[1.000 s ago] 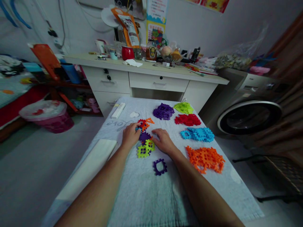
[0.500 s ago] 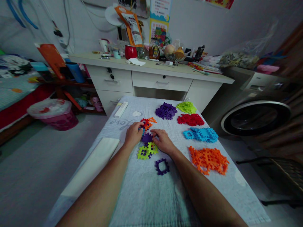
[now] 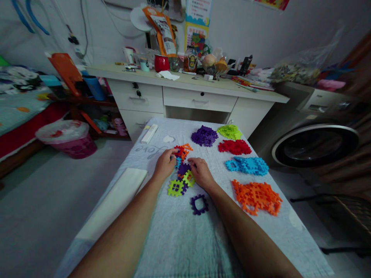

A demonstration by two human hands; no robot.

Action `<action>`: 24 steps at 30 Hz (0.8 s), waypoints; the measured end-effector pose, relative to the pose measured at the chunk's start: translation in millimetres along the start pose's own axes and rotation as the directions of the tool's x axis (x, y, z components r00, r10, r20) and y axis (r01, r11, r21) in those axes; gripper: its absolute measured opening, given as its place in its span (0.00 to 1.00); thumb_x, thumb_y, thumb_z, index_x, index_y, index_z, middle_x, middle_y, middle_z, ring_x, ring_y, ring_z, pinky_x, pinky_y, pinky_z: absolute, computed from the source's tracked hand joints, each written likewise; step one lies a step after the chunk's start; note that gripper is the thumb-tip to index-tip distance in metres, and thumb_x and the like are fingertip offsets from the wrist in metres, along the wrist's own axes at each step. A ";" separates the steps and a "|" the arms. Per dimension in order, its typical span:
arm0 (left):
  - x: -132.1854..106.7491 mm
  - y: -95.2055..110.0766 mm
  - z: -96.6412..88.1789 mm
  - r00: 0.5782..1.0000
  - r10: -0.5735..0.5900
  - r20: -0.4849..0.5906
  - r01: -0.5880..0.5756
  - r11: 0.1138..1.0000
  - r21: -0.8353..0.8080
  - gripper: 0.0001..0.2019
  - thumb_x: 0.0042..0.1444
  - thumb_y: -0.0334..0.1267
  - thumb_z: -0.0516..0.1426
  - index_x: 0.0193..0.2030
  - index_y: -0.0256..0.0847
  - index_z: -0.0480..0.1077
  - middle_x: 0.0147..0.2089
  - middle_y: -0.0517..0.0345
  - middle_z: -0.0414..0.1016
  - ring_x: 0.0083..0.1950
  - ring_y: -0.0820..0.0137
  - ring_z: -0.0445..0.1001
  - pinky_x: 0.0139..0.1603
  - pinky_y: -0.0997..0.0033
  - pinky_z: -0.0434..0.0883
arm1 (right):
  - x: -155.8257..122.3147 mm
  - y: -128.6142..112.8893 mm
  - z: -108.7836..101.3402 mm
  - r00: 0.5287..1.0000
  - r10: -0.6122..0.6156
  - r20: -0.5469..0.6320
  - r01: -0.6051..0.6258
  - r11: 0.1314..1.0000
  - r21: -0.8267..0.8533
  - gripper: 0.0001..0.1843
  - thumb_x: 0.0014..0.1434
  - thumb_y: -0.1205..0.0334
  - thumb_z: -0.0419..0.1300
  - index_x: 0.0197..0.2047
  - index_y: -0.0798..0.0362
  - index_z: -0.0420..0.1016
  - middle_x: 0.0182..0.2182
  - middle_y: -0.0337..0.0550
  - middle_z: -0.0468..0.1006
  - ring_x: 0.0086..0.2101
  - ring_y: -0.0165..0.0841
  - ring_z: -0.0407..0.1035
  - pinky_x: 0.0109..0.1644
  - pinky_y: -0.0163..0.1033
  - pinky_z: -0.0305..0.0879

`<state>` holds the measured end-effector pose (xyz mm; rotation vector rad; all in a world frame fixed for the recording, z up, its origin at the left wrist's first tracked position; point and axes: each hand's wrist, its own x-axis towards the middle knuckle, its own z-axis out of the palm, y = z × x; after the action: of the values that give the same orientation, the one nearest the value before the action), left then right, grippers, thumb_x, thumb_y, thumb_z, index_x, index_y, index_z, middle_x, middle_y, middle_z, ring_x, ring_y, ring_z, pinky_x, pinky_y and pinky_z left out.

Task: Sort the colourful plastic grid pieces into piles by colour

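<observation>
Between my hands lies a small mixed heap of notched plastic building tiles, with orange and red ones (image 3: 183, 151) at the far end and a blue one (image 3: 178, 163) below them. My left hand (image 3: 165, 165) is at the heap's left side, thumb and index finger apart beside the red and blue tiles. Fingers bent, my right hand (image 3: 202, 173) is at the right edge of a purple tile (image 3: 183, 169), its thumb partly hidden. Nearer to me are two lime window tiles (image 3: 175, 188), one tilted. A purple frame tile (image 3: 199, 204) lies alone in front.
Sorted piles line the table's right: purple (image 3: 204, 136), lime (image 3: 230, 131), red (image 3: 234, 146), blue (image 3: 247, 165) and orange (image 3: 257, 197). A long white box (image 3: 116, 200) lies at left. Beyond stand a cluttered desk (image 3: 199, 96) and a washing machine (image 3: 313, 127).
The purple tile and the tilted lime tile have shifted slightly right with my right hand. The gap between my hands shows more of the blue tile. My left hand has barely moved.
</observation>
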<state>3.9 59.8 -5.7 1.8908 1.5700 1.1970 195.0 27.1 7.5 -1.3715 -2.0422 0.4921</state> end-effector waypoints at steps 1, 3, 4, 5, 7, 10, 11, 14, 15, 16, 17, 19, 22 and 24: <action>0.0 -0.2 0.2 1.000 0.002 -0.002 -0.002 1.000 -0.008 0.16 0.55 0.29 0.50 0.49 0.40 0.71 0.48 0.53 0.77 0.49 0.66 0.75 0.54 0.64 0.72 | 0.1 2.0 -0.4 1.000 0.004 -0.030 -0.003 1.000 0.026 0.17 0.58 0.73 0.52 0.48 0.52 0.74 0.36 0.44 0.74 0.41 0.36 0.67 0.51 0.42 0.60; -0.3 -0.6 0.9 1.000 0.005 -0.010 -0.005 1.000 -0.019 0.17 0.55 0.29 0.50 0.49 0.40 0.71 0.48 0.52 0.77 0.48 0.66 0.75 0.53 0.64 0.72 | 0.5 5.8 -2.2 0.996 0.016 -0.090 -0.008 0.996 0.084 0.16 0.58 0.72 0.51 0.47 0.52 0.74 0.35 0.44 0.73 0.39 0.35 0.67 0.48 0.41 0.62; -0.5 -1.0 1.4 1.000 0.005 -0.014 -0.006 1.000 -0.021 0.17 0.54 0.28 0.51 0.49 0.40 0.71 0.49 0.52 0.77 0.48 0.66 0.75 0.54 0.64 0.71 | 0.8 7.6 -3.5 0.992 0.028 -0.124 -0.015 0.994 0.109 0.15 0.59 0.71 0.51 0.46 0.53 0.74 0.35 0.44 0.72 0.38 0.34 0.67 0.47 0.40 0.63; -0.7 -1.5 2.0 1.000 0.005 -0.018 -0.006 1.000 -0.023 0.17 0.54 0.28 0.51 0.49 0.40 0.71 0.49 0.53 0.77 0.48 0.66 0.75 0.54 0.63 0.71 | 1.0 9.3 -4.8 0.986 0.048 -0.162 -0.026 0.991 0.131 0.14 0.59 0.70 0.51 0.45 0.53 0.74 0.35 0.44 0.72 0.37 0.34 0.67 0.46 0.40 0.63; -1.0 -3.1 3.7 1.000 0.004 -0.021 -0.005 1.000 -0.025 0.17 0.54 0.29 0.52 0.49 0.40 0.71 0.49 0.53 0.76 0.48 0.66 0.75 0.54 0.63 0.71 | 1.3 12.5 -7.2 0.965 0.101 -0.243 -0.062 0.985 0.161 0.13 0.58 0.69 0.51 0.44 0.54 0.73 0.35 0.44 0.71 0.35 0.34 0.67 0.43 0.39 0.64; -0.9 -6.2 6.7 1.000 0.002 -0.022 -0.003 1.000 -0.029 0.16 0.54 0.30 0.53 0.50 0.41 0.71 0.49 0.53 0.76 0.48 0.65 0.75 0.53 0.62 0.72 | 1.7 17.1 -10.7 0.922 0.164 -0.349 -0.106 0.978 0.179 0.11 0.57 0.68 0.51 0.41 0.54 0.73 0.34 0.44 0.70 0.33 0.34 0.66 0.42 0.40 0.65; -0.8 -7.1 7.6 1.000 0.001 -0.023 -0.002 1.000 -0.031 0.17 0.54 0.30 0.53 0.50 0.41 0.71 0.49 0.53 0.77 0.48 0.65 0.75 0.53 0.62 0.72 | 1.9 18.3 -12.1 0.909 0.168 -0.381 -0.107 0.978 0.177 0.11 0.56 0.68 0.51 0.40 0.54 0.72 0.34 0.44 0.70 0.33 0.34 0.66 0.42 0.40 0.65; -0.6 -8.5 9.2 1.000 -0.003 -0.025 0.003 0.999 -0.032 0.17 0.53 0.30 0.54 0.50 0.42 0.71 0.48 0.53 0.77 0.48 0.65 0.75 0.53 0.61 0.72 | 2.2 19.2 -17.3 0.877 0.124 -0.464 -0.073 0.989 0.128 0.11 0.55 0.70 0.51 0.39 0.54 0.72 0.35 0.45 0.70 0.36 0.35 0.67 0.43 0.41 0.66; -0.5 -8.4 9.4 1.000 -0.005 -0.025 0.004 0.999 -0.032 0.17 0.53 0.29 0.54 0.49 0.42 0.71 0.48 0.53 0.77 0.48 0.65 0.75 0.53 0.61 0.72 | 2.2 18.2 -19.2 0.871 0.096 -0.481 -0.055 0.994 0.097 0.11 0.55 0.71 0.51 0.39 0.53 0.72 0.35 0.45 0.69 0.37 0.35 0.67 0.44 0.41 0.66; -0.6 -8.1 9.3 1.000 -0.006 -0.024 0.005 0.999 -0.032 0.17 0.53 0.29 0.54 0.49 0.42 0.72 0.48 0.53 0.77 0.48 0.65 0.75 0.53 0.61 0.72 | 2.1 16.7 -20.9 0.870 0.063 -0.488 -0.036 0.997 0.064 0.12 0.56 0.72 0.50 0.39 0.53 0.72 0.36 0.46 0.69 0.38 0.36 0.67 0.46 0.41 0.66; -0.7 -7.5 9.0 1.000 -0.006 -0.023 0.005 0.999 -0.032 0.17 0.53 0.29 0.54 0.49 0.42 0.72 0.48 0.54 0.77 0.48 0.65 0.75 0.53 0.61 0.72 | 1.9 14.7 -22.2 0.875 0.027 -0.483 -0.012 0.999 0.034 0.12 0.56 0.72 0.50 0.39 0.52 0.72 0.36 0.46 0.69 0.39 0.36 0.67 0.47 0.42 0.66; -1.0 -6.0 8.1 1.000 -0.006 -0.020 0.006 1.000 -0.031 0.16 0.53 0.29 0.54 0.49 0.42 0.72 0.48 0.53 0.77 0.48 0.65 0.75 0.53 0.61 0.72 | 1.3 10.2 -23.1 0.900 -0.045 -0.433 0.048 0.999 -0.004 0.13 0.56 0.72 0.51 0.41 0.52 0.72 0.37 0.46 0.70 0.40 0.36 0.67 0.48 0.42 0.66; -1.5 -4.0 6.1 1.000 -0.006 -0.014 0.005 1.000 -0.028 0.16 0.53 0.30 0.53 0.49 0.41 0.71 0.49 0.53 0.76 0.48 0.65 0.76 0.53 0.61 0.72 | -0.5 6.0 -19.9 0.943 -0.122 -0.310 0.133 0.991 0.015 0.18 0.55 0.72 0.54 0.48 0.51 0.70 0.37 0.44 0.72 0.39 0.35 0.68 0.48 0.41 0.67; -1.7 -3.4 5.0 1.000 -0.006 -0.012 0.005 1.000 -0.027 0.16 0.54 0.30 0.53 0.50 0.41 0.71 0.49 0.53 0.76 0.48 0.65 0.76 0.54 0.62 0.72 | -2.4 6.2 -16.7 0.963 -0.141 -0.229 0.155 0.987 0.042 0.23 0.54 0.71 0.56 0.54 0.51 0.67 0.37 0.42 0.72 0.39 0.34 0.68 0.49 0.42 0.67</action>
<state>6.0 60.3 -11.6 1.8646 1.5567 1.2235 211.2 26.7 15.4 -1.1715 -1.9109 0.3139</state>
